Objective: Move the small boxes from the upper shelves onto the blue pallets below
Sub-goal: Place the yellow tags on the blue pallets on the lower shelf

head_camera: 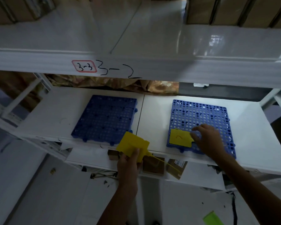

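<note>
Two blue perforated pallets lie on the white middle shelf: the left pallet and the right pallet. A flat yellow box rests on the front left corner of the right pallet, and my right hand touches its right edge with spread fingers. My left hand grips a second yellow box in front of the shelf edge, just below the left pallet's front right corner. A thin yellow strip trails from that box to the right.
The upper shelf carries the handwritten label "3-2" and brown cartons at its back right. More brown cartons sit on the shelf below. A green object lies low at the right.
</note>
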`<state>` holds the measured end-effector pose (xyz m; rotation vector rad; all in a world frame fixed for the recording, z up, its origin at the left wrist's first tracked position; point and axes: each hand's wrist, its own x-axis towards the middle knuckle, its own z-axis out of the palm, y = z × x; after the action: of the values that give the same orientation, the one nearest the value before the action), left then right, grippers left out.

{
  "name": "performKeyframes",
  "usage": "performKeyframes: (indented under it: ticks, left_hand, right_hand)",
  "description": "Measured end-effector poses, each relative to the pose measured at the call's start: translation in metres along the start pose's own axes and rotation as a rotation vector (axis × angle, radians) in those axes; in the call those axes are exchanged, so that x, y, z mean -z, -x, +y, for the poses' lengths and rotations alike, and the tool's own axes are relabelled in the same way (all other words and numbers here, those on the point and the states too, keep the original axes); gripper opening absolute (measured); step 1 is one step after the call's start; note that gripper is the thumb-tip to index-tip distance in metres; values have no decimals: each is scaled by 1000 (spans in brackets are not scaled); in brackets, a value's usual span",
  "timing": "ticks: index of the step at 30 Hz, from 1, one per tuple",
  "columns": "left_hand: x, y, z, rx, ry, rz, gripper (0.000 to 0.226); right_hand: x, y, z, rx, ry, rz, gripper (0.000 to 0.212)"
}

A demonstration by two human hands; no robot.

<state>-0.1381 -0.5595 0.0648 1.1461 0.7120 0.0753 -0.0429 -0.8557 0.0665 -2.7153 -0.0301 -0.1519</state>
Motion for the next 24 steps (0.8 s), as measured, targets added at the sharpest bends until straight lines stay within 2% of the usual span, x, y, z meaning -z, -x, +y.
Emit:
performKeyframes:
  ticks: [1, 3, 5, 7, 11, 16, 17, 18, 19, 21, 24]
  left_hand:
    - [2, -3, 3, -4, 15, 16, 25]
    - [8, -9, 11, -14, 30, 50, 26]
    - [16, -17, 22, -19, 45, 108, 28]
    - [28, -28, 35, -31, 75, 163, 28]
    - [62, -60, 63, -25, 122, 185, 11]
    - [107, -115, 94, 91, 200, 128, 24]
    - [116, -127, 100, 117, 194, 102, 21]
    - [125, -139, 105, 124, 126, 74, 10]
    - [133, -149, 112, 122, 36, 42, 9]
    - [151, -174, 120, 109, -169, -24, 39]
    - [173, -206, 123, 139, -292, -122, 47]
  right_hand:
    - [3, 4, -27, 45, -125, -55, 12]
    - [2, 13, -84, 151, -301, -282, 6]
    - [-9, 19, -137, 274, -325, -428, 11]
    - [-23, 17, -179, 373, -258, -499, 18]
    - [-54, -2, -239, 433, -100, -465, 20]
    - [-101, -36, -305, 431, -37, -485, 20]
    - [-112, -43, -315, 408, -49, -487, 20]
    - [-122, -49, -324, 389, -42, -493, 21]
    - [-134, -57, -332, 383, -21, -496, 22]
    - [-156, -72, -345, 359, 18, -503, 24]
    - [-188, -89, -362, 301, 51, -519, 21]
